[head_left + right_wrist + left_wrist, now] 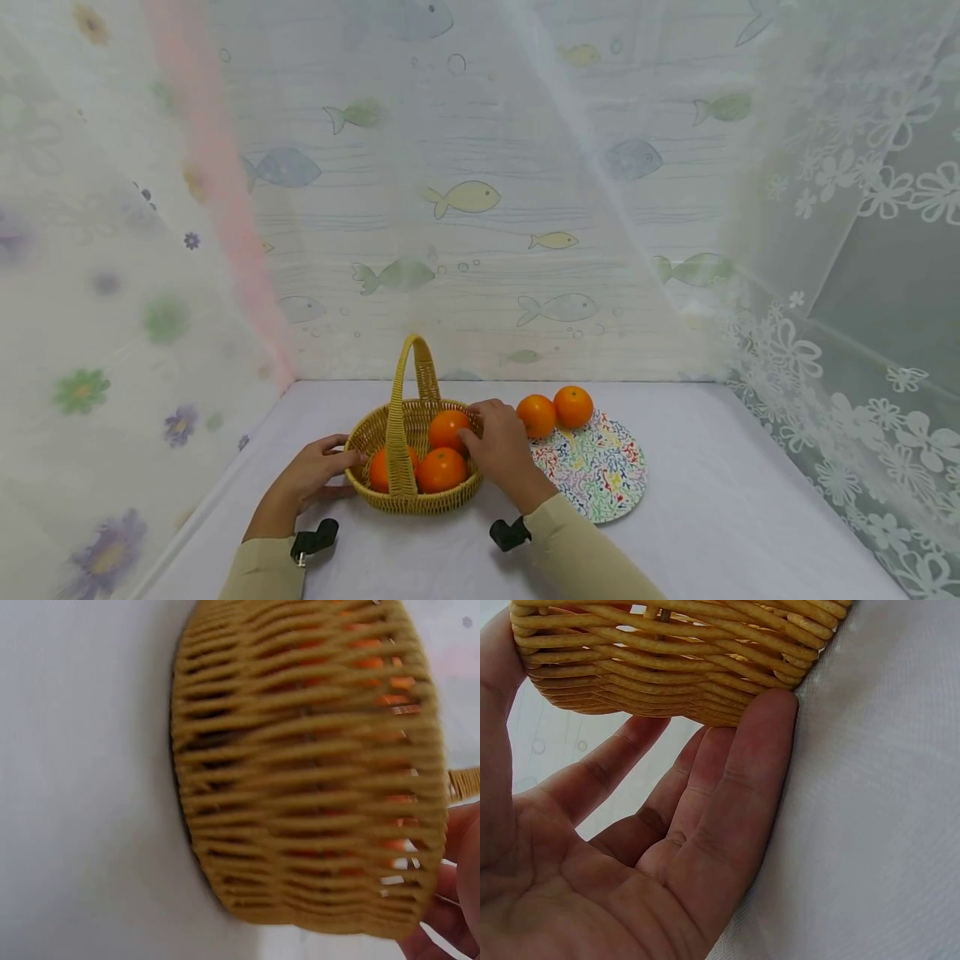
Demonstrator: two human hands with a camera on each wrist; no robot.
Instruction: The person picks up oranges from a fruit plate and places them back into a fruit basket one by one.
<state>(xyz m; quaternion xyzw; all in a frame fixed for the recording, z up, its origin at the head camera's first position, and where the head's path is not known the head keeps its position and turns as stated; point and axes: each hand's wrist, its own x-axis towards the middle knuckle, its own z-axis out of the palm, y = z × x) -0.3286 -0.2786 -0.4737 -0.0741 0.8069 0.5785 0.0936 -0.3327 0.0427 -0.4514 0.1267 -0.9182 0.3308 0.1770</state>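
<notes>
A yellow wicker basket (412,503) with a tall arched handle (398,400) stands on the cloth, holding three oranges (442,470). My left hand (311,475) grips its left side, thumb over the rim and fingers against the outer weave; in the left wrist view the fingertips (769,712) reach under the woven side. At the right rim, my right hand (504,446) holds the basket, its thumb inside beside the rear orange (448,430). The right wrist view has the basket's woven wall (315,772) large, with part of the right hand (457,900) at the rim.
A round, multicolour-speckled plate (600,475) lies right of the basket, partly behind my right forearm. Two more oranges (573,407) sit at its back left edge. White cloth (720,517) covers the table, and fish-patterned sheer curtains (480,283) hang behind and along both sides.
</notes>
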